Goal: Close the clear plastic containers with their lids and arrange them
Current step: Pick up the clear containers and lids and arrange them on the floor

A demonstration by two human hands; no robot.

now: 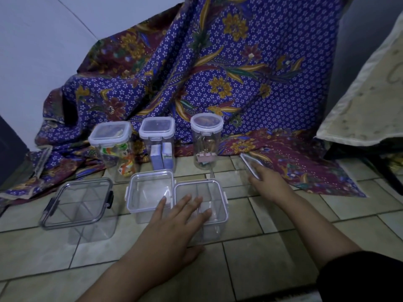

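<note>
Cloth point(218, 73), purple batik with gold and maroon flowers, hangs behind the work area and spills onto the tiled floor point(272, 247). A cream padded cushion point(366, 101) leans in at the right edge.

Back row, against the cloth, three lidded clear containers:
- square tub point(111, 147), colourful small items inside;
- second square tub point(157, 136), holding two blue-and-white boxes point(162, 159); their print is too blurred to read;
- round jar point(206, 138), with a pink binder clip point(204, 158) inside.

Front row, on bare tile:
- dark-latched container point(78, 201) at left, lid sitting on top; cannot tell whether the latches are clipped;
- white-rimmed container point(148, 190) in the middle, lid on;
- third container point(216, 216), touching the middle one on its right side, lid on.

Left hand point(174, 216) lies flat on the third container's lid, fingers straight and spread, pressing down, gripping nothing. It covers the near left corner of that lid and part of the middle container's front edge.

Right hand point(269, 184) reaches to the right of the round jar, where the cloth meets the tile. Its fingers are curled around the edge of a loose lid point(250, 163), which is tilted up off the floor. A dark sleeve point(366, 277) shows at the lower right.
</note>
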